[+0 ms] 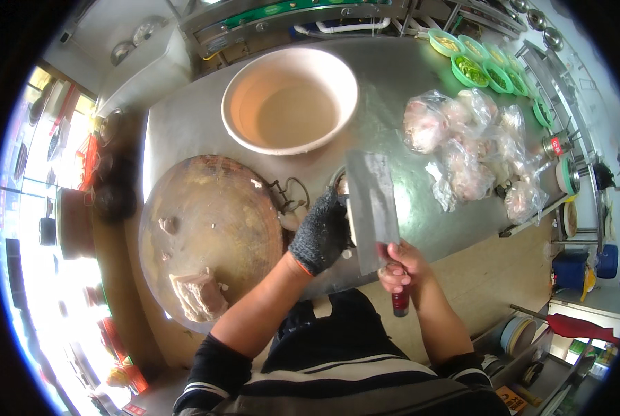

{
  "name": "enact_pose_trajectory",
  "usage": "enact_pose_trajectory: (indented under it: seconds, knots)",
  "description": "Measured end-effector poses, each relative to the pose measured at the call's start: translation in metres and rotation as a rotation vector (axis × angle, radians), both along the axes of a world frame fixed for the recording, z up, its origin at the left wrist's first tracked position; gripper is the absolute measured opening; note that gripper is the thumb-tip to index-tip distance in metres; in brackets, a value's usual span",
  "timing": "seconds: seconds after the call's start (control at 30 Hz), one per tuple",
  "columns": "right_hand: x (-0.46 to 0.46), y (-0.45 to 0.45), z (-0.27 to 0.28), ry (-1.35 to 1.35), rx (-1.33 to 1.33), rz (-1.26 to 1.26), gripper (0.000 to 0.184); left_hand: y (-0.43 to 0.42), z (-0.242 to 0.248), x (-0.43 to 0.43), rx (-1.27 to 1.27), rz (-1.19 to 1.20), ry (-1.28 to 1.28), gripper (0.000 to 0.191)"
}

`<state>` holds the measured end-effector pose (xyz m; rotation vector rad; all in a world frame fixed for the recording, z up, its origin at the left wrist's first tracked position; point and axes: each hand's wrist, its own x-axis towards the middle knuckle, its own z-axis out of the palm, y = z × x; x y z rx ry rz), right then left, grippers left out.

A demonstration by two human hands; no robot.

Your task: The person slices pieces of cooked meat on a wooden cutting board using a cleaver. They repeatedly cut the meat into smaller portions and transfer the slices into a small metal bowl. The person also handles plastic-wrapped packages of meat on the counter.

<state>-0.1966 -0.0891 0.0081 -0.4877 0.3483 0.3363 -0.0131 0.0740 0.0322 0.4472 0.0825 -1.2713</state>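
My right hand [404, 265] is closed round the dark red handle of a cleaver [375, 208], its broad blade pointing away from me. Beside it, my left hand [321, 234] wears a dark grey knit glove and reaches to a bowl or pan [339, 179] mostly hidden behind the blade; its fingers are hidden too, so its grip cannot be told. To the left, a round wooden chopping block [221, 218] carries a chunk of pale meat [199, 295] near its lower edge and a small meat scrap [168, 225] further up.
A large white basin [289, 101] stands on the steel table [382, 67] beyond the hands. Clear plastic bags of pale meat [466, 171] lie at the right. Green bowls of cut vegetables [469, 70] stand at the far right. A metal hook-like tool [289, 195] lies beside the block.
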Motion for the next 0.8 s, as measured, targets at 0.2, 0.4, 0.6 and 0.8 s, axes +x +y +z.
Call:
enact_pose_trajectory:
  seconds: [0.2,0.4,0.6,0.8]
  knots:
    - [0.011,-0.022,-0.014,0.074,-0.075,0.010,0.030,-0.040,0.010,-0.011,0.083,0.101,0.037,0.062]
    - [0.008,-0.052,-0.028,0.162,-0.134,-0.027,0.028,-0.044,-0.009,-0.003,0.021,0.143,0.100,0.057]
    - [-0.001,-0.089,0.005,0.367,-0.405,-0.167,0.032,-0.042,-0.022,0.021,0.542,0.072,-0.707,0.034]
    - [0.031,-0.113,0.016,0.203,-1.708,-0.028,0.032,-0.036,-0.017,0.007,0.748,0.197,-1.953,0.037]
